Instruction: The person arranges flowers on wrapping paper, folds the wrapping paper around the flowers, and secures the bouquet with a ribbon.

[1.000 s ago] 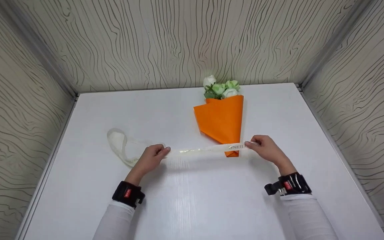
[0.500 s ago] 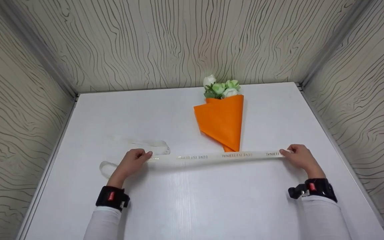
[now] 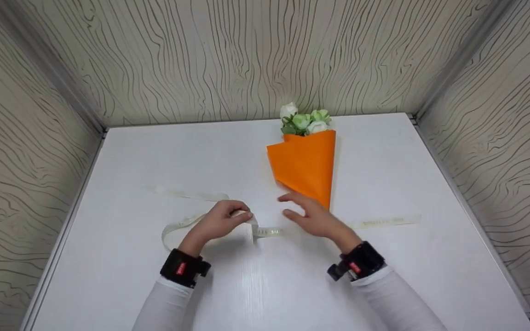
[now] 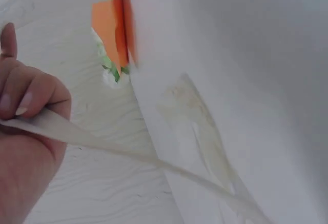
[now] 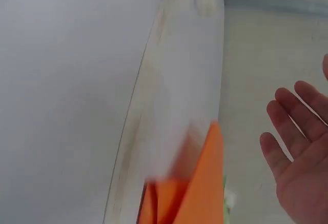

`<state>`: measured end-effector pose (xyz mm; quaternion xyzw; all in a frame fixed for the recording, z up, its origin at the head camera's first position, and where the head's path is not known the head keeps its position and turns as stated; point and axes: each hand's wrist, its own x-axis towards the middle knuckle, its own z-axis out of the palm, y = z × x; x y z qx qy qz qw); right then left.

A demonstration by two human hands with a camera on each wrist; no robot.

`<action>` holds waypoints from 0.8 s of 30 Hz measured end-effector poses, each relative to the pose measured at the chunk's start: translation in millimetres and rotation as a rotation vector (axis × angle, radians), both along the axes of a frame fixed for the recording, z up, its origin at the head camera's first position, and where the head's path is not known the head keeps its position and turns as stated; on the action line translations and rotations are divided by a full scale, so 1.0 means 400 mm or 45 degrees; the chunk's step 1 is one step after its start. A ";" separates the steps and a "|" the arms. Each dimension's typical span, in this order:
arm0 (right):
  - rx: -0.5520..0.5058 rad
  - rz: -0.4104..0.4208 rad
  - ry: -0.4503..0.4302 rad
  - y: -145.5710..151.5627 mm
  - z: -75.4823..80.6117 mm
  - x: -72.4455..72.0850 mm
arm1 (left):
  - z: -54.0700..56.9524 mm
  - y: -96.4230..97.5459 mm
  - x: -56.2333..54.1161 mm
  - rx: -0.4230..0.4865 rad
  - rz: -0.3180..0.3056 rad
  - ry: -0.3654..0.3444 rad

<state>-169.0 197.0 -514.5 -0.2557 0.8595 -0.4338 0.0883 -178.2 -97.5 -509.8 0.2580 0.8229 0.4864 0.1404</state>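
Observation:
My left hand [image 3: 220,221] pinches a cream ribbon [image 3: 387,222] with gold lettering between thumb and fingers. In the left wrist view, curled fingers [image 4: 32,88] grip the ribbon [image 4: 128,154], which runs off to the lower right. One length of it trails rightward over the table, partly behind my right arm; another loops around to the left. My right hand [image 3: 318,221] hovers over the ribbon with thumb and fingers apart, holding nothing. Its fingers [image 5: 289,129] look extended in the right wrist view. An orange-wrapped bouquet [image 3: 304,161] lies just beyond it, its lower tip hidden by that hand.
White and pale green flowers [image 3: 302,121] top the bouquet, near the back edge of the white table [image 3: 256,294]. Wood-patterned panels [image 3: 246,59] enclose the table at the back and both sides.
The ribbon was stretched between both hands; my right hand has let go of its end at the right and come back leftward. My left hand has moved right, still holding the ribbon.

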 end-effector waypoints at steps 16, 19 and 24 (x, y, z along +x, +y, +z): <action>-0.075 -0.028 -0.329 0.011 -0.017 -0.024 | -0.011 -0.029 -0.007 -0.013 0.173 -0.027; -0.135 -0.129 -0.326 0.092 -0.010 -0.032 | -0.018 -0.076 -0.017 0.010 0.213 -0.055; -0.201 -0.321 -0.357 0.229 0.007 -0.045 | -0.017 -0.170 -0.034 0.006 0.331 -0.075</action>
